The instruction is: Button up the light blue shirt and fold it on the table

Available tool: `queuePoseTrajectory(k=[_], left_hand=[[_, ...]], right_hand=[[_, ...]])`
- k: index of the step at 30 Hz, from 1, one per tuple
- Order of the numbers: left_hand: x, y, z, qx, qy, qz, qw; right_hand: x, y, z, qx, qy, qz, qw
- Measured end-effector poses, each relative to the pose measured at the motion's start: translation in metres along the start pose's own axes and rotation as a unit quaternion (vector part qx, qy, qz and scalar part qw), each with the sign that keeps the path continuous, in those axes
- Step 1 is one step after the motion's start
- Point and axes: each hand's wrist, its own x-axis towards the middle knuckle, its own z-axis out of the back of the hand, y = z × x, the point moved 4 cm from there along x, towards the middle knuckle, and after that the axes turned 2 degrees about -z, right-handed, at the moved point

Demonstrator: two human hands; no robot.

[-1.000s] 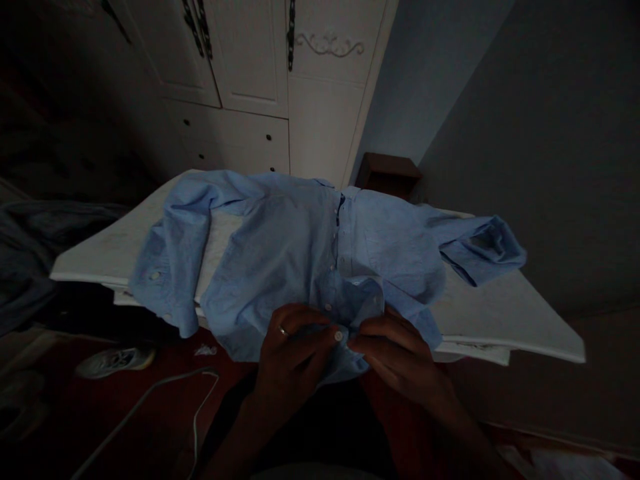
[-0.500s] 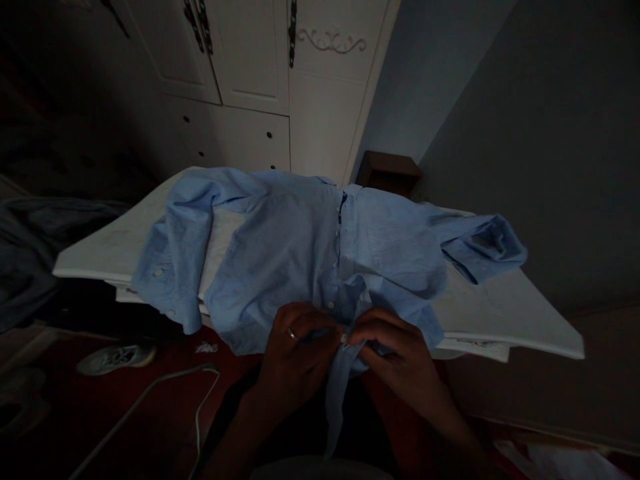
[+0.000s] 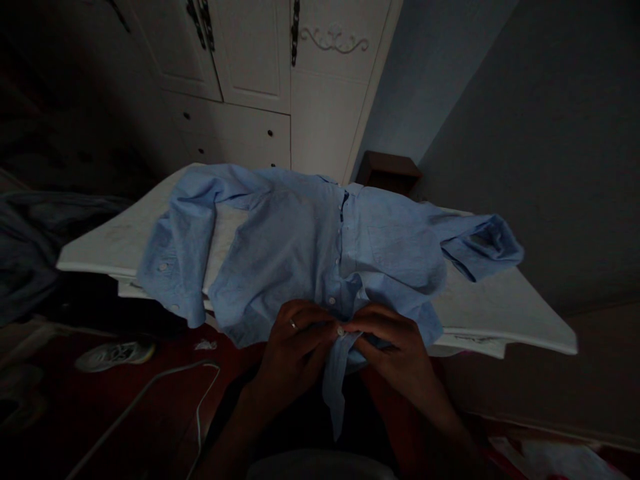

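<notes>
Light-blue button-up shirt [image 3: 300, 240] lies front-up across the white table [image 3: 500, 313], mid frame, collar toward the far edge, hem hanging over the near edge w/ a strip of fabric dangling at lower centre. One sleeve drapes off the table at left of frame, the other is bunched at right.

Left hand [image 3: 295, 347], ring on one finger, sits at lower centre, fingers pressed together pinching the shirt's front edge right by a small white button [image 3: 340, 330]. Right hand [image 3: 395, 347] is just beside it, touching fingertip to fingertip, fingers likewise pinching the opposite front edge at the same button. Both hands are at the hem end of the placket, just past the table's near edge.

Bkgd: white wardrobe [image 3: 260, 73] w/ drawers at upper centre, small brown stand [image 3: 390, 173] to its right, grey wall at right. Sneaker [image 3: 113, 355] and a white cable [image 3: 195, 400] on the dark red floor, lower left. Dark cloth heap at far left, too dim to ID.
</notes>
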Motion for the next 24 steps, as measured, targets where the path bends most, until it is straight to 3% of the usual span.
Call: queuePoseTrajectory(k=[10, 17, 24], left_hand=[[-0.006, -0.003, 0.003, -0.019, 0.013, 0.025, 0.999], [-0.011, -0.002, -0.005, 0.006, -0.053, 0.082, 0.995], [-0.008, -0.003, -0.007, 0.035, -0.045, 0.041, 0.997]], right_hand=[[0.005, -0.002, -0.004, -0.007, 0.034, -0.020, 0.999], [0.010, 0.001, -0.006, -0.033, 0.052, -0.025, 0.998], [0.009, -0.008, -0.007, 0.011, 0.090, -0.081, 0.993]])
